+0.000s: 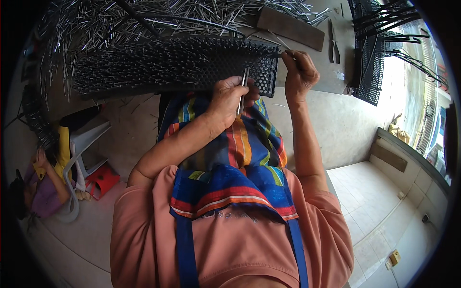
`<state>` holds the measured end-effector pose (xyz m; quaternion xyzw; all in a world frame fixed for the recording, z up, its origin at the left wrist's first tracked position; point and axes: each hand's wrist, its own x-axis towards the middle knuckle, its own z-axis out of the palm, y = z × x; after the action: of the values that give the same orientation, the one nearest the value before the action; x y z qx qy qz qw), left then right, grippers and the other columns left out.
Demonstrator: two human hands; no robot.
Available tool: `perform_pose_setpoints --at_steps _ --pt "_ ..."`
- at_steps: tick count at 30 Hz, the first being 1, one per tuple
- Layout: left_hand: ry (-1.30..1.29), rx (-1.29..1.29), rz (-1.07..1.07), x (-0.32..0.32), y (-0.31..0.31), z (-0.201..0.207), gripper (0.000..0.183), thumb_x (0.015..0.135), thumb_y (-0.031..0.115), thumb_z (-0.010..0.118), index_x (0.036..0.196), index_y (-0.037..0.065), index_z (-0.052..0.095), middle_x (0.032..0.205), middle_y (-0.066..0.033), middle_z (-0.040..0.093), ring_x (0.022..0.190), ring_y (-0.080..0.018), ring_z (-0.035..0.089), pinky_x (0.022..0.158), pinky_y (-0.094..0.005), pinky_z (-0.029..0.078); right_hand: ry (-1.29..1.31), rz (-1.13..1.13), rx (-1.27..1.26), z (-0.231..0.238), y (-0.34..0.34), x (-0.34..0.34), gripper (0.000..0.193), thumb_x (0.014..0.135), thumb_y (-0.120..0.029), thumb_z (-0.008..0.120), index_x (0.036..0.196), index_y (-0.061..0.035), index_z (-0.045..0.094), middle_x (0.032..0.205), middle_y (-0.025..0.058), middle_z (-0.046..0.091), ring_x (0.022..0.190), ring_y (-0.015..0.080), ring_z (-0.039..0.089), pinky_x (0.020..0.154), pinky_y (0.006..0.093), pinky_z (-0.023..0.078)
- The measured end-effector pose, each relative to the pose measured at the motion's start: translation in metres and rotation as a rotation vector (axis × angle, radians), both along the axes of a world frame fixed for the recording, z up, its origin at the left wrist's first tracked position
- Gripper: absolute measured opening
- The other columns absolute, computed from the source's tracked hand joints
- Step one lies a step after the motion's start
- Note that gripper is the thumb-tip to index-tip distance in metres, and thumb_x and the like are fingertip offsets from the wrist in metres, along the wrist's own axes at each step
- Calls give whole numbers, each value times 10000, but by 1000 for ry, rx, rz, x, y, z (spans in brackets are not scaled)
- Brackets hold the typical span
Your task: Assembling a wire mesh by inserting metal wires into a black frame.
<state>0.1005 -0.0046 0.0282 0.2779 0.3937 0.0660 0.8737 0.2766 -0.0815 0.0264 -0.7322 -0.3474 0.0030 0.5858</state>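
Note:
My left hand (228,97) is closed around a small bundle of thin metal rods (243,82), which stand up past its thumb. It hovers over the near edge of a long black perforated rack (263,81). Dense rows of thin dark pins (139,65) stand upright in the rack's left and middle parts, while bare holes show at its right end. At the rack's far right corner, my right hand (301,74) has thumb and fingertips pinched together. What they hold is too small to make out.
A heap of loose metal rods (192,14) covers the table behind the rack. A brown flat board (291,29) and pliers (334,43) lie at the back right, near a black mesh rack with hooked wires (372,62). At left sits another person (45,185), near a red bag (102,182).

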Motion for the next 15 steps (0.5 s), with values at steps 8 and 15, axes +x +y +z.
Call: perform_pose_setpoints --at_steps 8,15 --pt "7 -12 -19 0 -2 -1 186 912 -7 468 1037 11 605 945 -125 695 780 -191 683 669 -275 554 -63 -4 -64 8 5 -3 92 758 74 722 835 48 680 807 62 664 731 83 594 655 206 476" --pt "0 -14 -45 -2 2 1 180 914 -5 484 1051 12 599 957 -125 693 789 -177 681 653 -284 562 -146 11 -137 -8 2 -3 97 758 51 730 843 26 692 802 68 679 690 95 609 628 214 486"
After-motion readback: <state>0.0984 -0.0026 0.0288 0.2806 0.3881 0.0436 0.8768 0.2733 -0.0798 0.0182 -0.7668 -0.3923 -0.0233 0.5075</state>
